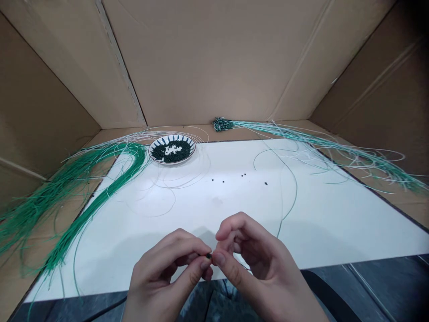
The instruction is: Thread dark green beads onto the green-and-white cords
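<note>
Pinched between the thumb and fingertips of my left hand [174,273] is a tiny dark piece [208,256] that looks like a small black-green bead. My right hand [253,264] meets it there, thumb and fingers closed at the same spot; what lies between those fingertips is too small to make out. A thin green strand [296,190] curves down from the board and passes out of sight behind my right hand. Both hands are held over the near edge of the white board [321,223].
A patterned plate [172,163] of small dark beads stands at the back left. Long green strands [110,190] spread on the left. A bundle of strands [284,129] with a dark beaded end lies back right. Several loose dark bits [266,183] dot the board. Cardboard walls [214,62] surround it.
</note>
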Available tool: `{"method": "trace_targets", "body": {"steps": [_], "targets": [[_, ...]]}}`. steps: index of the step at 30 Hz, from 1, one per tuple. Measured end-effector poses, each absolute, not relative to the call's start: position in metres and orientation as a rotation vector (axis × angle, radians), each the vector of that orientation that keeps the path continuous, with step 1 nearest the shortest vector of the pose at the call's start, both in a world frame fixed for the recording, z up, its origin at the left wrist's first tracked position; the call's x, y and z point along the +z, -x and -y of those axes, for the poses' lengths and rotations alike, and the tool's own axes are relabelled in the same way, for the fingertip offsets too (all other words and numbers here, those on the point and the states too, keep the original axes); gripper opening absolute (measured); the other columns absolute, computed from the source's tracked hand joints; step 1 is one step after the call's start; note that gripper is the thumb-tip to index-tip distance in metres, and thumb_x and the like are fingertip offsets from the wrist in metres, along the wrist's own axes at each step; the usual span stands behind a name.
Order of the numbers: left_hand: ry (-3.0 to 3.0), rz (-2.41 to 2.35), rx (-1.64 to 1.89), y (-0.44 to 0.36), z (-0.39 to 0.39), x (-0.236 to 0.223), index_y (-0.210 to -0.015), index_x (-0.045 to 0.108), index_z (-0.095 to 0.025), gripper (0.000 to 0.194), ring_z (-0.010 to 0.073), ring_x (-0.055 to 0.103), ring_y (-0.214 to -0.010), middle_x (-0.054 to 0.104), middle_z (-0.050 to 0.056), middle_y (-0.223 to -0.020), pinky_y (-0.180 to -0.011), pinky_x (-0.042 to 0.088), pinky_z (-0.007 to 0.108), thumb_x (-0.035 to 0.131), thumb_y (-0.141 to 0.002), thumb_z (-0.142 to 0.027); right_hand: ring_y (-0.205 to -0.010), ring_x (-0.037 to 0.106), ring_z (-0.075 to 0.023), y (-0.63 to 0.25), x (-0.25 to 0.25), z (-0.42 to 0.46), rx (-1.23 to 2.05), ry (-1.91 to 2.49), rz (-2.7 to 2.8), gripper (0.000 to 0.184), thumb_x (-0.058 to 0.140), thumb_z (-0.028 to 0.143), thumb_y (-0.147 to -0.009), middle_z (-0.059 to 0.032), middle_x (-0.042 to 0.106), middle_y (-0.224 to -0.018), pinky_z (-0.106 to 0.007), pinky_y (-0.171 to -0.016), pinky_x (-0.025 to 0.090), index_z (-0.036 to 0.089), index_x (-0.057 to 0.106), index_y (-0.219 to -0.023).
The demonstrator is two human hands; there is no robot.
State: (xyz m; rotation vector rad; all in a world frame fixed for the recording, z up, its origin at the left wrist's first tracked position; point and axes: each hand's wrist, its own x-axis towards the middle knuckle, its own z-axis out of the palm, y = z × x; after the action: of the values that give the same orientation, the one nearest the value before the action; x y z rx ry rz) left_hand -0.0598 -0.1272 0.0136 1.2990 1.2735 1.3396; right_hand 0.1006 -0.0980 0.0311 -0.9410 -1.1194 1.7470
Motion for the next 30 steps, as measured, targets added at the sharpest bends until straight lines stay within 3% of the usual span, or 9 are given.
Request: {"method": "trace_targets", "body": {"steps": [4, 9, 18, 23, 30], "targets": [[-1.414, -1.302, 1.315, 0.0604, 0.1267, 0.0146, -0.076, 0.078, -0.029, 0.018, 0.0125, 0.064, -0.062, 0.069, -0.003, -0.070, -0.057, 0.050, 0.017, 0.071, -0.087, -0.016, -0.070, 0.061, -0.0106, -0.1012, 0.0332, 0.0979, 1.691, 0.989, 1.180, 0.020, 0.080, 0.020, -0.081, 0.0067, 0.065, -0.072, -0.021, -0.068, 0.045, 0.024, 0.063, -0.089], [-1.501, -1.310, 1.321, 0.0601, 0.1259, 0.0151, -0.081, 0.078, -0.029, 0.019, 0.0144, 0.067, -0.065, 0.072, -0.002, -0.073, -0.060, 0.052, 0.020, 0.069, -0.087, -0.013, -0.071, 0.062, -0.0139, -0.1005, 0.0329, 0.0977, 1.566, 1.032, 1.287, 0.012, 0.074, 0.025, -0.086, 0.0050, 0.063, -0.072, -0.024, -0.068, 0.046, 0.025, 0.062, -0.086], [-1.358, -1.273, 1.262, 0.0633, 0.1279, 0.0154, -0.077, 0.079, -0.027, 0.016, 0.0143, 0.065, -0.062, 0.069, 0.000, -0.069, -0.058, 0.052, 0.020, 0.070, -0.089, -0.022, -0.067, 0.060, -0.0143, -0.0996, 0.0324, 0.0995, 1.465, 1.048, 1.340, 0.011, 0.073, 0.027, -0.088, 0.0038, 0.061, -0.070, -0.025, -0.065, 0.047, 0.024, 0.062, -0.085], [-1.445, -1.293, 1.311, 0.0608, 0.1284, 0.0136, -0.081, 0.078, -0.028, 0.017, 0.0141, 0.067, -0.065, 0.070, -0.001, -0.073, -0.060, 0.052, 0.019, 0.068, -0.089, -0.017, -0.067, 0.059, -0.0149, -0.0997, 0.0327, 0.1029, 1.373, 1.050, 1.433, 0.006, 0.067, 0.023, -0.090, 0.0040, 0.060, -0.070, -0.025, -0.065, 0.048, 0.025, 0.061, -0.088], [-1.599, -1.337, 1.341, 0.0597, 0.1303, 0.0135, -0.082, 0.074, -0.026, 0.015, 0.0129, 0.066, -0.066, 0.071, -0.002, -0.076, -0.061, 0.050, 0.018, 0.067, -0.089, -0.014, -0.073, 0.063, -0.0142, -0.1070, 0.0314, 0.0962, 1.419, 1.110, 1.543, 0.008, 0.068, 0.020, -0.091, 0.0045, 0.069, -0.076, -0.024, -0.069, 0.048, 0.026, 0.063, -0.094]]}}
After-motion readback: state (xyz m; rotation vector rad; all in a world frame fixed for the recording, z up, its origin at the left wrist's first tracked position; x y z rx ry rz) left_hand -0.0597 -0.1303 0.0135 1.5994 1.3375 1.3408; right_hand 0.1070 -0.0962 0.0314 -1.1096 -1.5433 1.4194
